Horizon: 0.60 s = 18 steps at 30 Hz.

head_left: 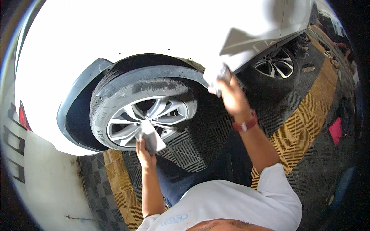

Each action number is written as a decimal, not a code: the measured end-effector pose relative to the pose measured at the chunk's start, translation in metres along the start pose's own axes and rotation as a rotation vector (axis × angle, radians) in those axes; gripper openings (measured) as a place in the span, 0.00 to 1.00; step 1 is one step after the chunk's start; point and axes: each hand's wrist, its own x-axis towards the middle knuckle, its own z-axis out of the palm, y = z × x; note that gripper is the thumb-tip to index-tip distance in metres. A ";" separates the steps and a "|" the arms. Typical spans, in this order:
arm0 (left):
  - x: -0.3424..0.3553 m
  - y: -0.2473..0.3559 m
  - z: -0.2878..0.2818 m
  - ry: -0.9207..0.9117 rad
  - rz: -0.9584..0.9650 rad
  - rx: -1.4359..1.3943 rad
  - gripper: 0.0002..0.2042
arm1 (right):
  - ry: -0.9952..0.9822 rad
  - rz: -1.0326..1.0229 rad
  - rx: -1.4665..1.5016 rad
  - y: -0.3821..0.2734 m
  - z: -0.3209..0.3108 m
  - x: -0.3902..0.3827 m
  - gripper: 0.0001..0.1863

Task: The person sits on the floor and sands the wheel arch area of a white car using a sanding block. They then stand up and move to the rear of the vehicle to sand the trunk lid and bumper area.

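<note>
My right hand (234,98), blurred, is raised at the white car body (154,30), just right of the wheel arch. Its fingers are closed around a blurred whitish-grey object (222,79), whose kind I cannot make out. Lower down, my left hand (145,154) grips a folded white-and-grey sheet (155,138), paper or cloth. That sheet hangs in front of the lower part of the car wheel (115,133), which has silver spokes. A grey wheel-arch trim (154,71) curves over the tyre, standing apart from the arch in places.
Another wheel (275,65) is by the car's sill at the right. Black and yellow floor tiles (296,123) spread below. A pink cloth (335,131) lies far right, and a small block (308,68) sits near the second wheel. A pale wall (46,184) stands at the left.
</note>
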 end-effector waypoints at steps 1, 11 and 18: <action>0.004 -0.018 -0.023 -0.034 -0.051 0.057 0.21 | -0.095 -0.114 0.075 -0.008 -0.011 0.031 0.28; -0.002 -0.116 -0.160 -0.044 -0.361 -0.042 0.19 | -0.005 -0.457 -0.842 -0.160 0.115 0.156 0.31; 0.002 -0.119 -0.143 -0.123 -0.338 -0.055 0.19 | 0.215 -0.761 -1.143 -0.131 0.130 0.183 0.31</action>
